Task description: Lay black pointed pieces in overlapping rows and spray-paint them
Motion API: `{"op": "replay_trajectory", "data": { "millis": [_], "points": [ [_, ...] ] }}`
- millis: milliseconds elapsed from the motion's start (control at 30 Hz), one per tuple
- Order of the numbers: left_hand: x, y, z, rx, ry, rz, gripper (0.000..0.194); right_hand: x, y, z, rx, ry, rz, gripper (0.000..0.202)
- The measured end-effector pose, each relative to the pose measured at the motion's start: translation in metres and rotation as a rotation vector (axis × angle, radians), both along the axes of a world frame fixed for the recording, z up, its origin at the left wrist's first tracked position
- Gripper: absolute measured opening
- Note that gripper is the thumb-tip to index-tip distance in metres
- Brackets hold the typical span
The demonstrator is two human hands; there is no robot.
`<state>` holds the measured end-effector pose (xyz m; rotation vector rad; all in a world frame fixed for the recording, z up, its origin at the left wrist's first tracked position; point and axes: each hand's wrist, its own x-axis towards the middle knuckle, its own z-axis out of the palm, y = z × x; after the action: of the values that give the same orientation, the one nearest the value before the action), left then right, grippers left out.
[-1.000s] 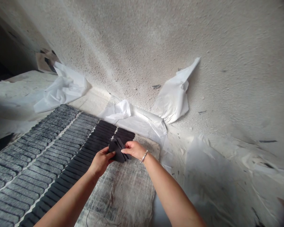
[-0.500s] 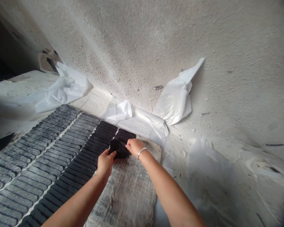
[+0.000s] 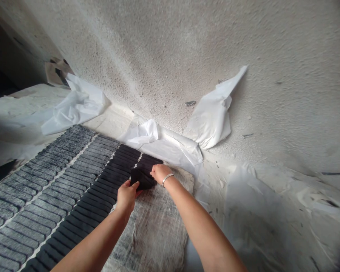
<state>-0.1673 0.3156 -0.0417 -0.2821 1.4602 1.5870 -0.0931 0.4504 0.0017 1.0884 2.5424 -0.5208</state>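
A black piece of cloth (image 3: pixel 141 179) is held between my hands over the near end of the short fourth row. My left hand (image 3: pixel 127 194) pinches its left corner, thumb on top. At its right edge my right hand (image 3: pixel 160 173), with a silver bracelet at the wrist, is closed with bent fingers against the cloth. Overlapping black pieces (image 3: pixel 149 160) lie just beyond. To the left runs a long row of plain black pieces (image 3: pixel 102 202), then rows of speckled grey-white pieces (image 3: pixel 70 181). Beneath is a worn, whitish-stained board (image 3: pixel 158 226).
A rough plaster-like wall (image 3: pixel 164 45) rises behind the board. Crumpled white sheets (image 3: pixel 143 132) lie along its foot, and another white sheet (image 3: pixel 212 117) leans against it. Translucent sheeting (image 3: pixel 252 204) covers the right side. At the far left is a whitish covered surface (image 3: pixel 25 102).
My right hand has shifted very slightly up and left along the cloth. My left hand stays almost in place, still gripping its corner.
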Motion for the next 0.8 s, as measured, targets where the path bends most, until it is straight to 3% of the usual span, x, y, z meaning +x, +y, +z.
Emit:
{"op": "replay_trajectory", "data": {
  "millis": [267, 467, 600, 667, 800],
  "points": [
    [-0.001, -0.003, 0.003, -0.016, 0.031, -0.001, 0.014, -0.002, 0.002, 0.002, -0.009, -0.034, 0.013, 0.021],
    [-0.002, -0.02, 0.008, 0.027, -0.022, 0.057, 0.013, -0.005, 0.003, -0.003, 0.042, -0.029, 0.002, 0.019],
    [-0.003, -0.031, 0.009, 0.107, -0.06, 0.04, 0.019, 0.001, 0.001, -0.002, 0.064, 0.112, -0.068, 0.019],
    [-0.003, -0.033, 0.009, 0.124, -0.065, 0.022, 0.022, 0.005, -0.002, -0.003, -0.072, 0.252, -0.094, 0.019],
    [-0.002, -0.031, 0.011, 0.127, -0.067, 0.006, 0.024, 0.012, -0.009, -0.006, -0.625, 0.426, -0.149, 0.017]
  ]
}}
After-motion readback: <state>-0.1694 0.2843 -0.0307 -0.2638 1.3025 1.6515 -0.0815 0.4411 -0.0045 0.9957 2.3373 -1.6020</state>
